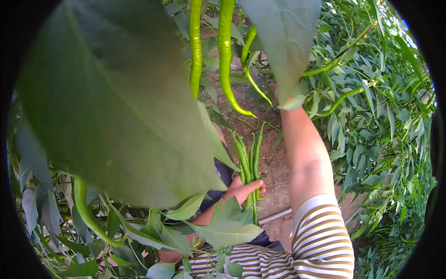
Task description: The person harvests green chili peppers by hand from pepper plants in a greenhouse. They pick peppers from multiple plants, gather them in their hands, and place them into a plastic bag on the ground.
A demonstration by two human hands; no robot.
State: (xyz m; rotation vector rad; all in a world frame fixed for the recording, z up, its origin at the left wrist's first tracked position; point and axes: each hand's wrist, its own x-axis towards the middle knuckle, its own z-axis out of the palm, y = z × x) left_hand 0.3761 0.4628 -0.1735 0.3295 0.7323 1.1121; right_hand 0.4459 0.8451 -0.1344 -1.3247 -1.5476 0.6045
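My left hand (pixel 241 190) is wrapped around a bunch of long green chili peppers (pixel 249 162), its thumb laid across them. They stick out both above and below the fist. My right forearm (pixel 300 139) reaches up and away in front of me. Most of my right hand (pixel 276 91) is hidden behind a drooping pepper leaf (pixel 285 42), so its fingers and anything in them cannot be made out. Close to that hand dangles a thin curved pepper (pixel 246 55). Left of it hang a thicker pepper (pixel 225 52) and a straighter one (pixel 195 52).
One large blurred leaf (pixel 122 115) covers much of the left side, very near the camera. Pepper plants (pixel 376 122) line the right. Another pepper (pixel 83 205) hangs at lower left. Bare soil (pixel 275 157) and a thin pipe (pixel 275 217) lie below.
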